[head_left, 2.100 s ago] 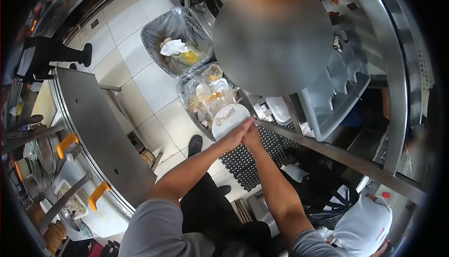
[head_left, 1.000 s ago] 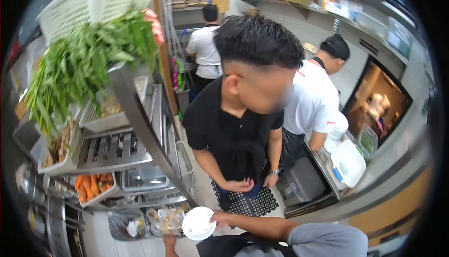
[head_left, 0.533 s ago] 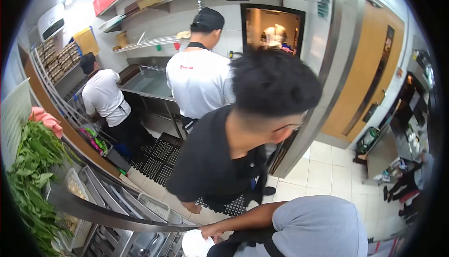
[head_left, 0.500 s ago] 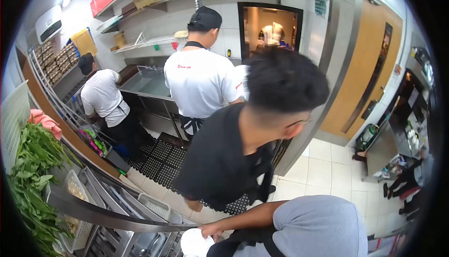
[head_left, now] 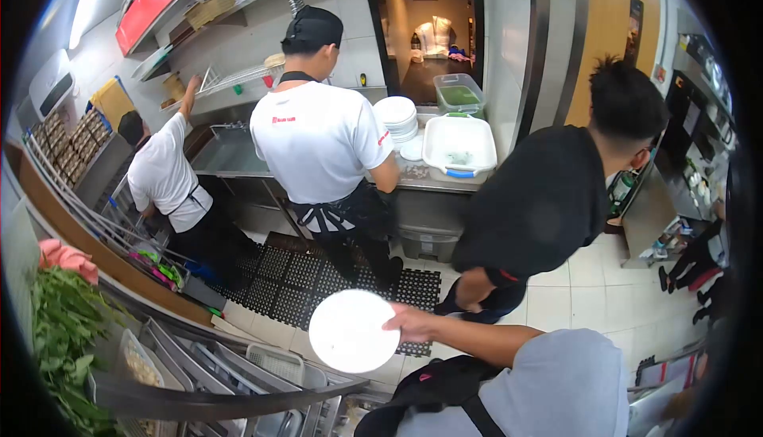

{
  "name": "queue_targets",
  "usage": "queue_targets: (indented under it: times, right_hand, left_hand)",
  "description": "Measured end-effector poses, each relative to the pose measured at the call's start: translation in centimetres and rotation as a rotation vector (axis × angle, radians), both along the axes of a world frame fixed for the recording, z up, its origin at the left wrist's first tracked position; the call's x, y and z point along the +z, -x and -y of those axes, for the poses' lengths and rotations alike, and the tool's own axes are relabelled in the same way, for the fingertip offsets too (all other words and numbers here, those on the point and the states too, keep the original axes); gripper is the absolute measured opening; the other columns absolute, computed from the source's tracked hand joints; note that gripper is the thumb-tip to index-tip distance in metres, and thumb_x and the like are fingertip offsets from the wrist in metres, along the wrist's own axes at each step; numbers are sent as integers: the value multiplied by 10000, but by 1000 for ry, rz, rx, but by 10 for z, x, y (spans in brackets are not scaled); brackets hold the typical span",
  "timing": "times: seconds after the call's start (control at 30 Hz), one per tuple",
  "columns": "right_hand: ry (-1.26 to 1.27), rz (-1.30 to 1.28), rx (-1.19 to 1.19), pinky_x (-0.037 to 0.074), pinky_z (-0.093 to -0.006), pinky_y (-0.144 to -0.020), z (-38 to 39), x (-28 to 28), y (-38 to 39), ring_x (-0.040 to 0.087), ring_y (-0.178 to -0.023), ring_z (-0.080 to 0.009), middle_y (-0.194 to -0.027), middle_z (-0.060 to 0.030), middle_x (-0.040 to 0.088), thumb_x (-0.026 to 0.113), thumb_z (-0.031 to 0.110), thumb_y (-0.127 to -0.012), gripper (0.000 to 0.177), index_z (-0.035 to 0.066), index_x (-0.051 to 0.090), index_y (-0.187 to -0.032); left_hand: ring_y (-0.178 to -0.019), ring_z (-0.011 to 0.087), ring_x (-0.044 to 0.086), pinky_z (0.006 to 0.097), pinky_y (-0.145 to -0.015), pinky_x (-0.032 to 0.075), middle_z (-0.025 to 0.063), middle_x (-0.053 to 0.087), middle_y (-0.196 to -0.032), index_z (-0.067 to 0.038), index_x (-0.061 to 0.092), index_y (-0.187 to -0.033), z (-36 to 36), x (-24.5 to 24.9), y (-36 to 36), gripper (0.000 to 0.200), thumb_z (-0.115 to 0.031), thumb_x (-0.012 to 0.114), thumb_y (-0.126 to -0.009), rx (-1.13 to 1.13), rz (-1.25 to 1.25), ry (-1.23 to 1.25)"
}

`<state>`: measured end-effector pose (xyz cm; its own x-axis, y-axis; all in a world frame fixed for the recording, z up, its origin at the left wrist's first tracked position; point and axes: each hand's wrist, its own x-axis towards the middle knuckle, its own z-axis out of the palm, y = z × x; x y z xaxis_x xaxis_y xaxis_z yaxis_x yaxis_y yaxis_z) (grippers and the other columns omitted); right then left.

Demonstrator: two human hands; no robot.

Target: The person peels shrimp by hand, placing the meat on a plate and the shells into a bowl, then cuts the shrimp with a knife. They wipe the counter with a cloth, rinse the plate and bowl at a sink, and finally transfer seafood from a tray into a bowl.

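Note:
My right hand (head_left: 413,323) is closed on the right edge of a round white plate (head_left: 352,332), held out in front of my body. The plate's broad face shows, with a few faint specks on it. The plate is above the floor and the black rubber mat (head_left: 298,288). To its lower left runs a curved metal counter edge (head_left: 230,399), with metal pans and a plastic basket (head_left: 276,361) beyond it. My left hand is out of view.
A co-worker in black (head_left: 540,206) stands close ahead on the right. Two people in white shirts work at the sink (head_left: 238,153) and counter, where a plate stack (head_left: 396,119) and a white tub (head_left: 458,145) stand. Leafy greens (head_left: 67,349) are at the left.
My right hand has raised the plate up into fuller view. The co-worker in black has moved right, uncovering the counter. The person at far left now reaches up to the rack.

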<state>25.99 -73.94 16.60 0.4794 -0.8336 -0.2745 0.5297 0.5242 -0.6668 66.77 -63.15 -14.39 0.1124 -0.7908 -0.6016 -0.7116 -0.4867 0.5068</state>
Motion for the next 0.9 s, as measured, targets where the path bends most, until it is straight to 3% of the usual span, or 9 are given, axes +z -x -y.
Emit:
queue_targets:
  times: [0.27, 0.47, 0.57, 0.63, 0.73, 0.77, 0.83, 0.87, 0.9]
  right_hand:
    - [186, -131, -825, 648, -446, -773, 62, 113, 142, 680, -1070, -293, -1246, -157, 620, 553, -28, -853, 601, 56, 418, -1433]
    - [262, -296, -1241, 647, -382, -609, 147, 116, 259, 695, -996, -277, -1235, -156, 621, 527, -5, -865, 593, 53, 403, -1442]
    - [262, -326, -1353, 643, -399, -634, 192, 116, 308, 691, -1007, -290, -1263, -165, 607, 514, -2, -868, 599, 57, 398, -1452]
    - [227, -399, -1397, 629, -474, -762, 217, 115, 341, 654, -1094, -319, -1301, -175, 581, 542, 10, -829, 645, 32, 388, -1455]
    - [176, -342, -1436, 631, -464, -705, 259, 102, 385, 671, -1066, -321, -1298, -181, 589, 502, 12, -859, 612, 49, 392, -1461]
    - [212, -292, -1393, 602, -467, -855, 265, 119, 383, 632, -1133, -329, -1312, -180, 576, 535, 11, -779, 676, 21, 402, -1442]
    - [229, -241, -1405, 581, -462, -903, 282, 111, 397, 627, -1139, -326, -1300, -182, 585, 542, 21, -773, 645, -4, 435, -1409]
    - [246, -173, -1433, 560, -457, -951, 288, 104, 406, 623, -1145, -323, -1287, -184, 593, 549, 31, -768, 616, -29, 468, -1375]
    - [251, -147, -1456, 539, -455, -982, 291, 93, 416, 617, -1151, -321, -1269, -185, 604, 557, 45, -767, 574, -53, 502, -1329]
  left_hand:
    - [-815, 269, 621, 426, -723, 502, 145, 663, -908, -20, 668, -1052, 62, 8, 10, 330, -311, 538, -966, -85, 12, -32]
    - [-802, 258, 610, 409, -713, 498, 144, 654, -892, -8, 663, -1057, 136, 5, 32, 345, -318, 535, -974, -135, 18, -46]
    - [-795, 252, 604, 400, -708, 496, 144, 649, -885, -2, 660, -1060, 183, 6, 40, 353, -321, 533, -978, -154, 28, -51]
    - [-791, 248, 601, 395, -704, 494, 143, 645, -879, 2, 658, -1061, 206, 9, 43, 358, -323, 532, -981, -148, 32, -47]
    - [-784, 242, 595, 386, -699, 492, 143, 640, -872, 7, 655, -1064, 244, 14, 41, 365, -327, 530, -985, -127, 13, 21]
    - [-782, 240, 594, 384, -697, 491, 143, 639, -869, 9, 654, -1065, 255, 15, 37, 368, -328, 530, -986, -125, -1, 80]
    - [-778, 236, 590, 378, -694, 490, 142, 635, -864, 13, 652, -1066, 278, 14, 23, 373, -330, 528, -989, -181, -45, 430]
    - [-804, 272, 591, 412, -725, 490, 171, 646, -875, -2, 663, -1090, 297, 27, 20, 399, -363, 559, -958, 50, 34, -195]
    - [-758, 274, 591, 411, -690, 491, 166, 663, -870, -8, 672, -1097, 303, 29, 20, 420, -383, 564, -942, 67, 73, 1]
